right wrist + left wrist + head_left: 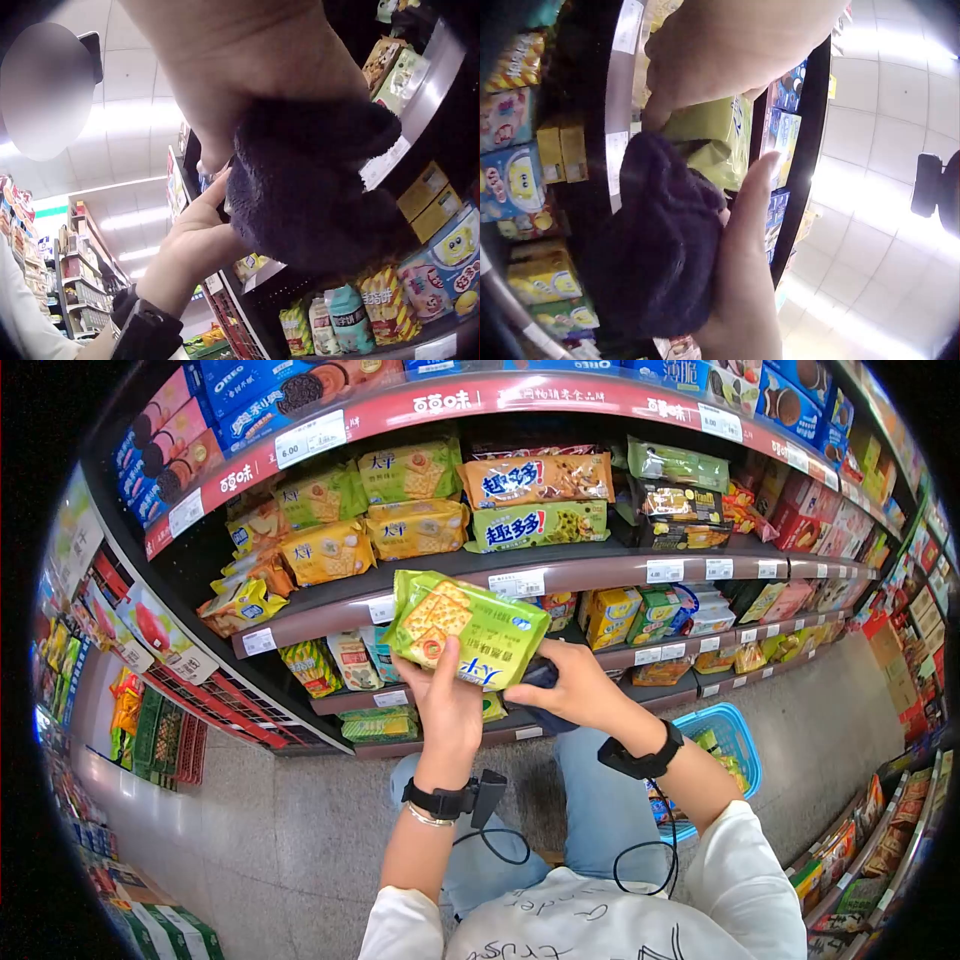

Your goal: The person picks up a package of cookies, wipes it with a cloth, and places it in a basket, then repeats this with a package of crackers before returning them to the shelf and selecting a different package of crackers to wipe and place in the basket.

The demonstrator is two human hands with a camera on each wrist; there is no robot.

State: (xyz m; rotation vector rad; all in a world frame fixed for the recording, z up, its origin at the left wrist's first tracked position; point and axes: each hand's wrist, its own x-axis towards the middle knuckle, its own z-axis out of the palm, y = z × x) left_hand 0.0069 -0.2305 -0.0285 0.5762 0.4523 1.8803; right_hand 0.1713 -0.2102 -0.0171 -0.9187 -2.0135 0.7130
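A green cracker packet (470,628) is held up, tilted, before the shelves. My left hand (445,705) grips its lower edge with the thumb over the front. At the packet's lower right corner is my right hand (575,685), its fingers curled about a dark cloth (542,678). The right wrist view has the dark cloth (300,195) bunched below my right hand (255,67), hiding the fingertips. Seen from the left wrist, the cloth (660,247) covers much of my left hand (746,262), with the green packet (712,139) behind.
Green and yellow cracker packets (325,550) line the shelf ahead, with an orange packet (540,478) to their right. A shelf edge (600,575) with price labels runs below. On the floor at the right, a blue basket (745,745) holds packets.
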